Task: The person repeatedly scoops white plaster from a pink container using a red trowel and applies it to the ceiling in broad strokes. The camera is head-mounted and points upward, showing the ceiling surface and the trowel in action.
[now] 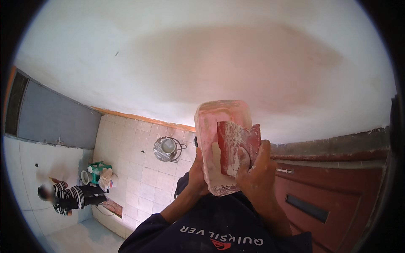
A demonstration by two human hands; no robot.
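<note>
My left hand (pixel 196 172) grips the left side of an oblong, pinkish plastic tub (pixel 203 130), tilted in front of my chest. Pale filler smears its inside, and a whitish mass lies toward its lower end. In my right hand (pixel 255 170) is a red putty spreader (pixel 230 145), a flat plate crusted with dried filler. My right thumb presses on its face, while the other fingers are mostly hidden behind it. The spreader lies over the tub's opening; whether it touches the filler I cannot tell.
Ahead rises a white wall (pixel 168 76) with a brownish patch. A stool (pixel 162 157) bearing a bucket (pixel 168 145) stands on the tiled floor (pixel 145 177). At left, a co-worker (pixel 80 197) faces another wall near a green plastic stool (pixel 96 165). A reddish-brown door (pixel 333 189) is at right.
</note>
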